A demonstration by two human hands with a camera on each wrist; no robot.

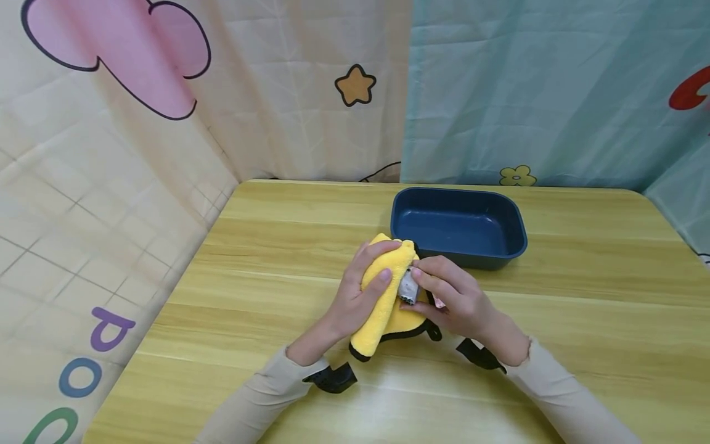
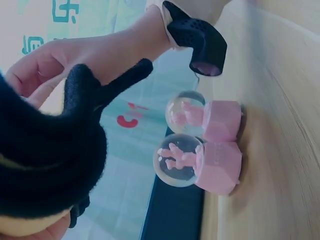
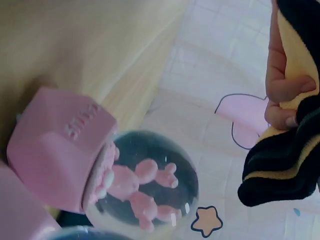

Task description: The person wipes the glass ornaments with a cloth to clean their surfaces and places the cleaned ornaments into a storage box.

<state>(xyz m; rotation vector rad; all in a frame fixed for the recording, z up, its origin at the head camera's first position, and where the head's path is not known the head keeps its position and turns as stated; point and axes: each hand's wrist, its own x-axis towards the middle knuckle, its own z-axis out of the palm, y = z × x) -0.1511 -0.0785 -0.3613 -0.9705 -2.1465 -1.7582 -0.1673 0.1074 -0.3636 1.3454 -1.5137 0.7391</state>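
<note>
My left hand (image 1: 355, 296) grips a yellow cloth (image 1: 383, 308) with black edging, folded into a long roll, its thumb lying on top. Between the thumb and fingers of my right hand (image 1: 463, 302) is a small grey-white object (image 1: 409, 287) with dark dots at its lower end, lying against the cloth; its kind cannot be told. Below the hands, in the left wrist view, two snow globes stand side by side on pink bases: one globe (image 2: 220, 167) and another globe (image 2: 222, 120), each with a pink balloon-dog figure inside. The head view mostly hides them.
Behind the hands a dark blue rectangular bin (image 1: 460, 228) stands on the wooden table (image 1: 249, 277). Printed curtains (image 1: 310, 111) hang along the table's back and left side. Each wrist wears a black camera mount (image 1: 333, 377).
</note>
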